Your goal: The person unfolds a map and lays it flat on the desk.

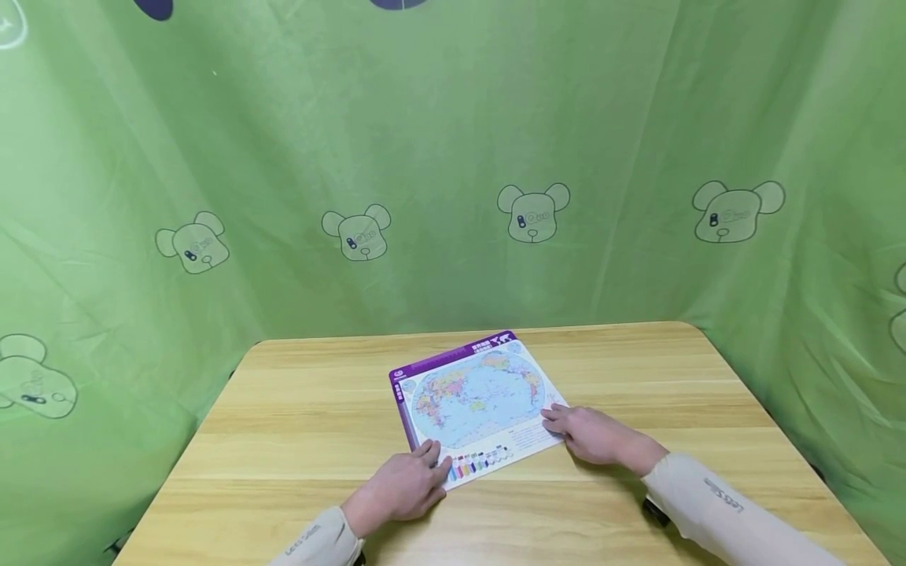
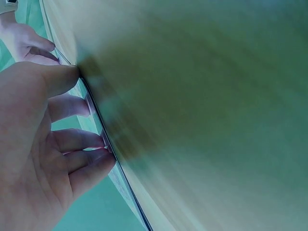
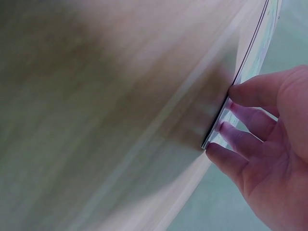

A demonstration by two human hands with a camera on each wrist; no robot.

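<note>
Flat, glossy map board [image 1: 474, 405] on woodgrain table [image 1: 297, 424]; both hands touching edges.

light wooden table [image 1: 297, 424]; world map board [image 1: 473, 402] lying flat near middle, slightly skewed.

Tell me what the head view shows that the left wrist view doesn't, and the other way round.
Only the head view shows the whole world map board with its purple border, the green bear-print curtain and the right hand's sleeve. Only the left wrist view shows the board's thin dark edge close up, with the fingertips meeting it. Both show the left hand at the board's edge, the right hand, and the wooden table.
</note>
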